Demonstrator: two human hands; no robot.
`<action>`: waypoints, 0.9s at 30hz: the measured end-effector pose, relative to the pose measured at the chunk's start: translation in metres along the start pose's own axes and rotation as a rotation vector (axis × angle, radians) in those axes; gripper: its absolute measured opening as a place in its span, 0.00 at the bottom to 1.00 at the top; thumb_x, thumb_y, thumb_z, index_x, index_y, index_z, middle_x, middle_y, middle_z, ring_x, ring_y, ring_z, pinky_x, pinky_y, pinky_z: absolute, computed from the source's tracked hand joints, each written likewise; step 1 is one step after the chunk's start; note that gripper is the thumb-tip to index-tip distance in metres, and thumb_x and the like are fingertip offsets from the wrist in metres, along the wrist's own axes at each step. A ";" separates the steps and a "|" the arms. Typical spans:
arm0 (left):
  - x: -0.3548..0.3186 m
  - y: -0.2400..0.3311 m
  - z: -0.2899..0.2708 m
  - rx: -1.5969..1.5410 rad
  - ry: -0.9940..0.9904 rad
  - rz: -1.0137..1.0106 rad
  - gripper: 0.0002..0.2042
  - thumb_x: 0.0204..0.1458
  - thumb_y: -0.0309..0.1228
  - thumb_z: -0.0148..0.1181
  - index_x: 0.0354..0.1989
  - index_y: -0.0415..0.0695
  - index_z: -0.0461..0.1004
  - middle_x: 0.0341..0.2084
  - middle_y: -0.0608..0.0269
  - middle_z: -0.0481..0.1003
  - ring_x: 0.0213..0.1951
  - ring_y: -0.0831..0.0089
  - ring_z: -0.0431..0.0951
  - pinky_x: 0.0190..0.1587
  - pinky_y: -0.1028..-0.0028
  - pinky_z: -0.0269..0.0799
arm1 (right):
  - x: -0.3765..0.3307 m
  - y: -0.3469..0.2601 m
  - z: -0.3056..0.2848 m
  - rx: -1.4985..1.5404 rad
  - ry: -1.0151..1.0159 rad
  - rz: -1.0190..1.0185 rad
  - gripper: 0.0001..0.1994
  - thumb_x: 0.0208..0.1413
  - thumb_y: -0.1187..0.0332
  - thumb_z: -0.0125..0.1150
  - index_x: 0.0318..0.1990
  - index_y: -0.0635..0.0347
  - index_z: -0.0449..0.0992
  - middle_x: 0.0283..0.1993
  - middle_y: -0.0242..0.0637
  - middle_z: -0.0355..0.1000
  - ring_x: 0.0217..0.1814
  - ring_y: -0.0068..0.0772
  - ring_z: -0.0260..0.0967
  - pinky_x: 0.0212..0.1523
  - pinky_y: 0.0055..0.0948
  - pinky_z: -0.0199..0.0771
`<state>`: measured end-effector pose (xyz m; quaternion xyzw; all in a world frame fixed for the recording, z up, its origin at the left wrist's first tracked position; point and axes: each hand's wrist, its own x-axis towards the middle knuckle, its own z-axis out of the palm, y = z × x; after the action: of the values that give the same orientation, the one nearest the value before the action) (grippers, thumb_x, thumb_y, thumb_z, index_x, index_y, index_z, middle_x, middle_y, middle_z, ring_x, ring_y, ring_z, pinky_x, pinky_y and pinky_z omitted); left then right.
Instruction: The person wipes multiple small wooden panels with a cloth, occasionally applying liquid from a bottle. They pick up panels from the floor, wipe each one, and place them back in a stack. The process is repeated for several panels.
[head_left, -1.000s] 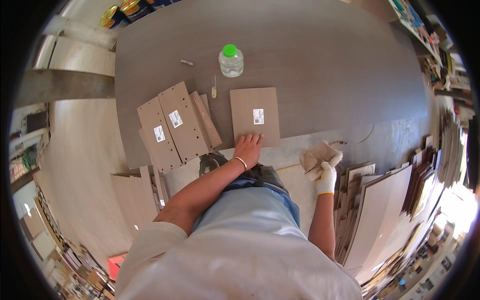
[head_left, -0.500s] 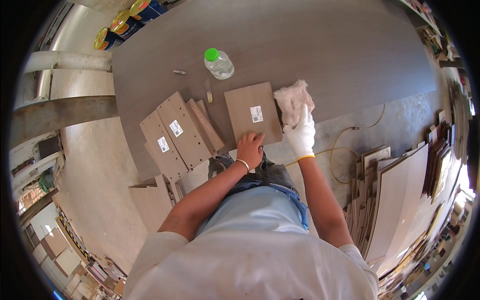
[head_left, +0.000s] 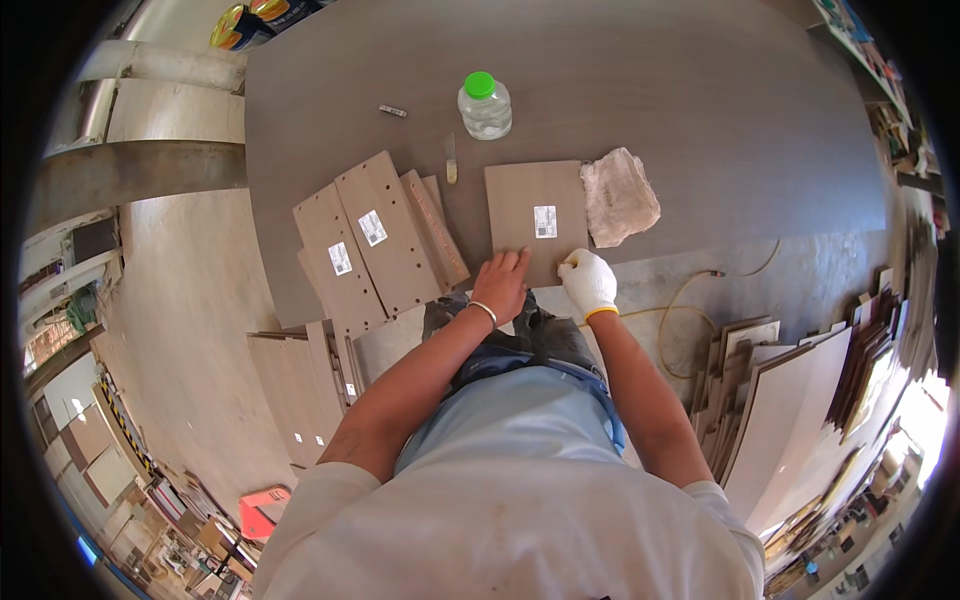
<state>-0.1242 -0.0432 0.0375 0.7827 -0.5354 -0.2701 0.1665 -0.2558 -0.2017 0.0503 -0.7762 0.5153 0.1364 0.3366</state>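
Observation:
A flat brown wood panel (head_left: 525,205) with a white label lies at the table's near edge in front of me. My left hand (head_left: 503,284), bare with a bracelet at the wrist, rests on the panel's near edge with its fingers stretched over the surface. At the near right corner my right hand (head_left: 588,282), in a white knit glove, has its fingers curled closed; whatever may be between them is hidden. A crumpled pale cloth (head_left: 621,197) lies beside the panel's right side, touched by neither hand.
Drilled labelled panels (head_left: 375,235) overlap to the left. Beyond are a utility knife (head_left: 451,167), a small grey cylindrical piece (head_left: 393,110) and a clear jar (head_left: 486,112) with a green lid. Board offcuts (head_left: 800,400) lean at the right, near a yellow hose (head_left: 665,340) on the floor.
My right hand has left the cloth, come back to the panel's near right corner and curled up. The cloth stays beside the panel. My left hand remains at the panel's near edge.

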 end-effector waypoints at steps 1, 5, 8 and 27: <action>0.001 -0.002 0.000 -0.012 -0.004 0.011 0.34 0.53 0.26 0.63 0.71 0.36 0.63 0.51 0.52 0.70 0.58 0.53 0.70 0.57 0.57 0.68 | 0.001 0.000 0.000 -0.008 0.001 -0.002 0.12 0.54 0.54 0.70 0.36 0.51 0.85 0.38 0.44 0.83 0.45 0.51 0.82 0.47 0.46 0.80; 0.002 -0.007 0.003 -0.059 0.015 0.037 0.34 0.53 0.27 0.63 0.71 0.37 0.63 0.51 0.51 0.70 0.59 0.53 0.69 0.57 0.57 0.67 | 0.005 -0.001 -0.003 -0.027 -0.022 -0.015 0.12 0.54 0.55 0.70 0.36 0.53 0.85 0.36 0.43 0.83 0.44 0.50 0.82 0.46 0.46 0.80; 0.002 -0.008 0.004 -0.040 0.005 0.019 0.34 0.53 0.28 0.62 0.71 0.38 0.64 0.52 0.54 0.70 0.60 0.56 0.68 0.58 0.58 0.66 | 0.007 -0.004 -0.006 -0.017 -0.066 -0.019 0.12 0.54 0.56 0.70 0.35 0.55 0.85 0.35 0.42 0.83 0.43 0.49 0.82 0.46 0.45 0.80; 0.008 -0.011 0.000 -0.083 -0.067 0.002 0.35 0.52 0.28 0.63 0.72 0.39 0.64 0.51 0.53 0.70 0.60 0.54 0.68 0.58 0.57 0.67 | 0.007 -0.010 0.011 0.201 -0.177 -0.106 0.11 0.55 0.60 0.68 0.39 0.57 0.85 0.31 0.43 0.82 0.32 0.44 0.81 0.36 0.40 0.80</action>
<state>-0.1139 -0.0468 0.0296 0.7651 -0.5299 -0.3179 0.1811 -0.2425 -0.1970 0.0427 -0.7497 0.4529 0.1343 0.4635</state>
